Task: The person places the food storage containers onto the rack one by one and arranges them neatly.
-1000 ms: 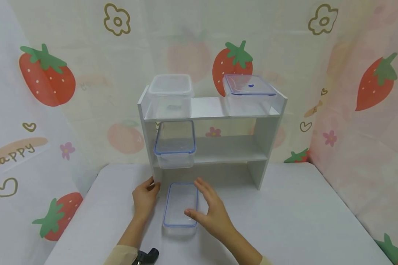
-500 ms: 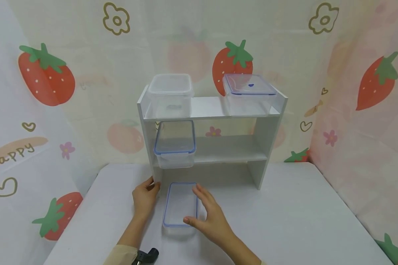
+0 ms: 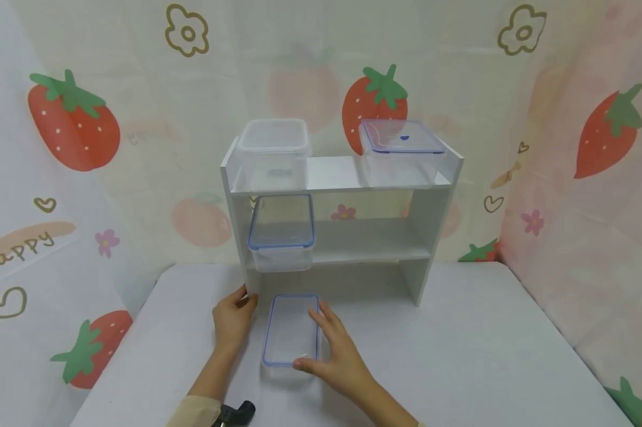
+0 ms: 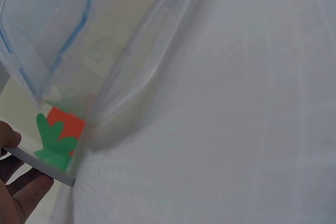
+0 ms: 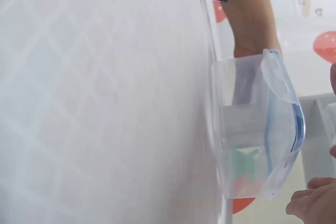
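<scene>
On the white table, in front of a white two-tier shelf (image 3: 371,240), sits a clear plastic food container (image 3: 286,332) with a blue-edged lid. My left hand (image 3: 232,320) grips the lower front edge of the shelf's left side panel (image 4: 44,170), thumb on one face and fingers on the other in the left wrist view. Over the container's right side my right hand (image 3: 345,362) hovers with fingers spread, the thumb by the lid's near right corner. In the right wrist view, part of that hand (image 5: 317,200) appears beyond the lid; contact cannot be told.
A clear food container (image 3: 282,240) with a blue-edged lid stands on the middle shelf at left, its front jutting out. The top holds a white-lidded container (image 3: 275,163) at left and a blue-edged one (image 3: 406,163) at right. A strawberry-print backdrop (image 3: 310,53) surrounds the table.
My right hand has shifted slightly left and toward me, its thumb now near the lid's front right corner. The left hand and the containers have not moved.
</scene>
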{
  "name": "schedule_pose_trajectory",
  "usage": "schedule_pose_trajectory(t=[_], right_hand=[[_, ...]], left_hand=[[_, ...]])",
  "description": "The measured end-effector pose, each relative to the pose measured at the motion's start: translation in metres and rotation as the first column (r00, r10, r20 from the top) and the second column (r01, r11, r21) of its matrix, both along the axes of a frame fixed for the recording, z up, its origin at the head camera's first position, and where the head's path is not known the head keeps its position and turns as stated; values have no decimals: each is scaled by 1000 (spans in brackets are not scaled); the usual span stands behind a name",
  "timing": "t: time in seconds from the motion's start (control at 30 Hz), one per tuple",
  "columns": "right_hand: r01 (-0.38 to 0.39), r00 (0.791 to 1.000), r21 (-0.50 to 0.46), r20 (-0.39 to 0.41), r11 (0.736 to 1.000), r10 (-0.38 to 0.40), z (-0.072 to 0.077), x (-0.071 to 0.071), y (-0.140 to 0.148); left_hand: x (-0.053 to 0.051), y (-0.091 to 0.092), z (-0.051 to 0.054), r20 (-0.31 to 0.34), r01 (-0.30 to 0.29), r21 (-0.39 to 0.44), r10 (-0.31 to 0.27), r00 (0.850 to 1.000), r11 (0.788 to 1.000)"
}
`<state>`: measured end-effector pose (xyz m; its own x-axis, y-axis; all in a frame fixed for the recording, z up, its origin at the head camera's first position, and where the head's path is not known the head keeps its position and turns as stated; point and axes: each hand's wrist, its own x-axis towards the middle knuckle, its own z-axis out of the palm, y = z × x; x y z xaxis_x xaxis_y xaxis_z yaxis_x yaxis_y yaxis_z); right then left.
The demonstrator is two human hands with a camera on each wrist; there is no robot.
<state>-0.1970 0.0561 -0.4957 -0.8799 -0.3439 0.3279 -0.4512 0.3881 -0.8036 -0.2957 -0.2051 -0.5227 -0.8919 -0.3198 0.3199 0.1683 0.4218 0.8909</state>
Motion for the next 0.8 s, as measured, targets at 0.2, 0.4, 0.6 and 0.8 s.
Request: schedule_pose_trajectory(t=[0.2,0.4,0.6,0.8], right_hand=[[-3,996,30,87,1000,0,-6,0,-3],[-13,995,79,101,997,5,-14,0,-5],[-24,995,90,94,996,15,-21,-2,-6],[-53,994,102,97,993,43,-25,-2,-5]], left_hand=[[0,0,0,0,-11,-14,11,1000,1000],[0,0,-1,1,-10,-9,10,1000,1000],[-1,-1,-2,-15,-9,-16,9,1000,1000],[-1,0,-2,-2,2,-9,-2,1000,1000]])
